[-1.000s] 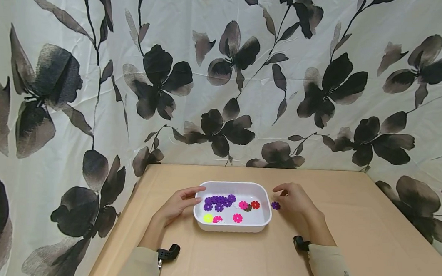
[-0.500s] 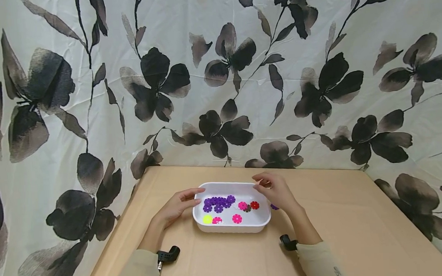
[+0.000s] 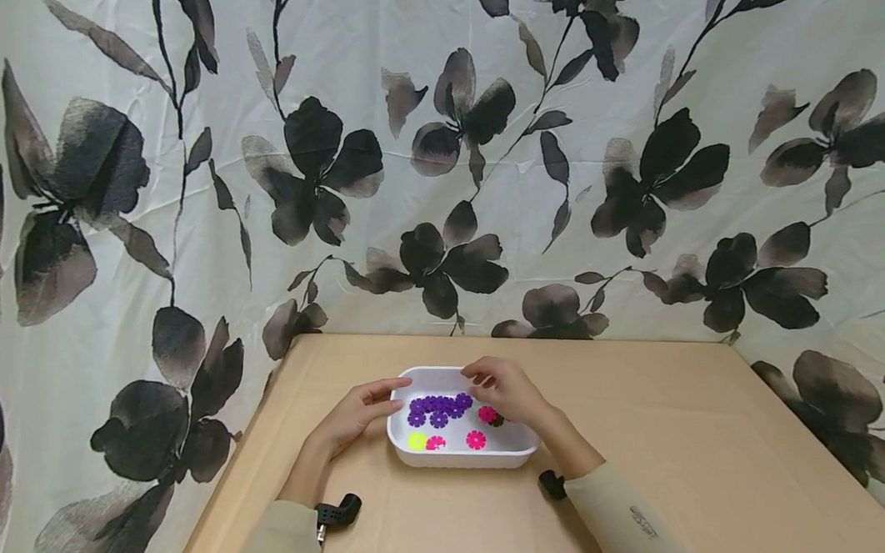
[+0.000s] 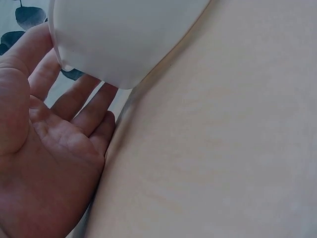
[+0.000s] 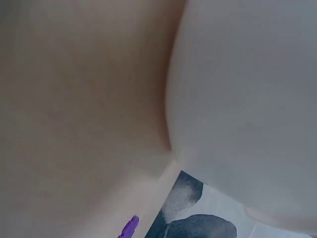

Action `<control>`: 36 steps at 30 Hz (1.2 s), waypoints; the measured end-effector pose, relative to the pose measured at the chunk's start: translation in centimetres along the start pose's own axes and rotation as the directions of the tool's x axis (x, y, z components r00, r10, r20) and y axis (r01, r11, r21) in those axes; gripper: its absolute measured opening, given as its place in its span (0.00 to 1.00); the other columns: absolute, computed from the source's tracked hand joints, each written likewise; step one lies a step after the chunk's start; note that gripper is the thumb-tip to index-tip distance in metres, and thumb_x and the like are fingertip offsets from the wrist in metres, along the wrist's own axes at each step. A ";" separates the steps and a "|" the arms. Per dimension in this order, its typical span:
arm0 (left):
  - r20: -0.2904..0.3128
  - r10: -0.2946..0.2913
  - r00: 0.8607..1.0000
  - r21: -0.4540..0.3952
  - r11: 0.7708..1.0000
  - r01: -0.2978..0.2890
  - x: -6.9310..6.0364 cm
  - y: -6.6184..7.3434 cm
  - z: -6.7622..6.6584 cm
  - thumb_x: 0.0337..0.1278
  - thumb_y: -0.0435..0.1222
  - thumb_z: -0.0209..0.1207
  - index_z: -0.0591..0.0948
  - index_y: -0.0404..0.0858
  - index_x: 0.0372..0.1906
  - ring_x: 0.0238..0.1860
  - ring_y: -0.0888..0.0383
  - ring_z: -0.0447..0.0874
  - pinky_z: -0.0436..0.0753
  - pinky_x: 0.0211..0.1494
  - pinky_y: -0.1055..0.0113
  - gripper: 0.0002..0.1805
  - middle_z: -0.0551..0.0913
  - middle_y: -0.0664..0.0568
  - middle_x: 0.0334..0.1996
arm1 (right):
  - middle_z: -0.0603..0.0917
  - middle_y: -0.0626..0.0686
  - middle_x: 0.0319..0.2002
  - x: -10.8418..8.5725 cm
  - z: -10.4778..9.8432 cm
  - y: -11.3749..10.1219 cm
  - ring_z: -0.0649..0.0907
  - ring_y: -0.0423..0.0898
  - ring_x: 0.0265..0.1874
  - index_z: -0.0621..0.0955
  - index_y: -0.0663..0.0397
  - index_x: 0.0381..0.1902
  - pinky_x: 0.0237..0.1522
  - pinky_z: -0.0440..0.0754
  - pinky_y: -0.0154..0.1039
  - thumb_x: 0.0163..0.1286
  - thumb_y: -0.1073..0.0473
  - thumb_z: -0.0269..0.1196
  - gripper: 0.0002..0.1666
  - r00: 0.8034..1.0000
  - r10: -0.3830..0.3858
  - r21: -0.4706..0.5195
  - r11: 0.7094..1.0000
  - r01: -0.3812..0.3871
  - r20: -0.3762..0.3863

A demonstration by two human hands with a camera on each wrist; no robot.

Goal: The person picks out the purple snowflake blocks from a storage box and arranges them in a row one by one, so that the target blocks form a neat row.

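In the head view a white tray point(image 3: 460, 459) holds several purple flower-shaped pieces point(image 3: 438, 406), pink ones point(image 3: 476, 439) and a yellow piece point(image 3: 417, 441). My left hand point(image 3: 354, 416) holds the tray's left end; in the left wrist view this hand point(image 4: 54, 134) has its thumb and fingers around the corner of the tray point(image 4: 114, 44). My right hand point(image 3: 518, 396) hovers over the tray's right half, fingers loosely bent, nothing visible between them, hiding part of the contents. The right wrist view shows the outer wall of the tray point(image 5: 247, 99), no hand.
A purple piece point(image 5: 130, 227) lies outside the tray in the right wrist view. The tan tabletop point(image 3: 683, 431) extends around the tray, and a floral cloth point(image 3: 545, 221) hangs behind its far edge.
My right hand has moved left from beside the outside purple piece, over the right rim, to above the tray, now covering the red piece. My left hand has kept its hold.
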State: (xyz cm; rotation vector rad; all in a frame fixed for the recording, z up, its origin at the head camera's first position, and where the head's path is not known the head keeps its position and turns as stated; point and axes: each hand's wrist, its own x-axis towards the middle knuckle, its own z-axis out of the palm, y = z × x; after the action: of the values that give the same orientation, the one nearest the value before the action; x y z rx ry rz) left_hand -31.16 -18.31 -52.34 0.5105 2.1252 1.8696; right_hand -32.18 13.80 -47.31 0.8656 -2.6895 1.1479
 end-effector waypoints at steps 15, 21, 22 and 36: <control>-0.003 -0.018 1.000 -0.012 1.000 0.018 0.1 0.1 0.2 0.66 0.43 0.68 0.80 0.46 0.70 0.78 0.44 0.65 0.57 0.83 0.42 0.28 0.73 0.48 0.75 | 0.90 0.56 0.49 0.5 1.7 0.6 0.86 0.47 0.45 0.87 0.61 0.55 0.55 0.87 0.47 0.66 0.67 0.72 0.19 0.967 0.025 -0.186 0.982 0.023 0.252; -0.003 -0.011 1.000 -0.008 1.000 0.011 0.1 0.2 0.1 0.67 0.43 0.68 0.80 0.45 0.70 0.77 0.44 0.66 0.59 0.83 0.42 0.28 0.74 0.48 0.74 | 0.91 0.53 0.43 0.8 1.9 0.7 0.84 0.42 0.39 0.90 0.59 0.48 0.50 0.88 0.42 0.68 0.68 0.70 0.11 0.972 0.002 -0.189 0.981 0.044 0.235; -0.001 -0.008 1.000 -0.006 1.000 0.008 0.1 0.2 0.1 0.67 0.43 0.68 0.80 0.45 0.70 0.77 0.44 0.66 0.59 0.83 0.42 0.28 0.74 0.48 0.74 | 0.91 0.52 0.42 0.8 1.9 0.8 0.84 0.41 0.38 0.90 0.58 0.47 0.49 0.88 0.40 0.68 0.67 0.70 0.10 0.972 -0.002 -0.191 0.981 0.048 0.234; -0.001 -0.007 1.000 -0.006 1.000 0.007 0.1 -0.1 0.1 0.68 0.43 0.67 0.79 0.45 0.70 0.78 0.44 0.65 0.60 0.83 0.43 0.27 0.74 0.49 0.75 | 0.88 0.51 0.37 1.0 2.6 0.6 0.82 0.40 0.35 0.90 0.58 0.42 0.40 0.85 0.34 0.67 0.68 0.72 0.07 0.975 -0.025 -0.206 0.976 0.072 0.222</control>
State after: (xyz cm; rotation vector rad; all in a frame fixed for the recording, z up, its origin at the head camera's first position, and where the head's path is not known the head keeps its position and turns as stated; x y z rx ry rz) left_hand -31.20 -18.14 -52.43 0.4998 2.1189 1.8726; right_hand -33.03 11.87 -49.28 1.0702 -2.8765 0.7749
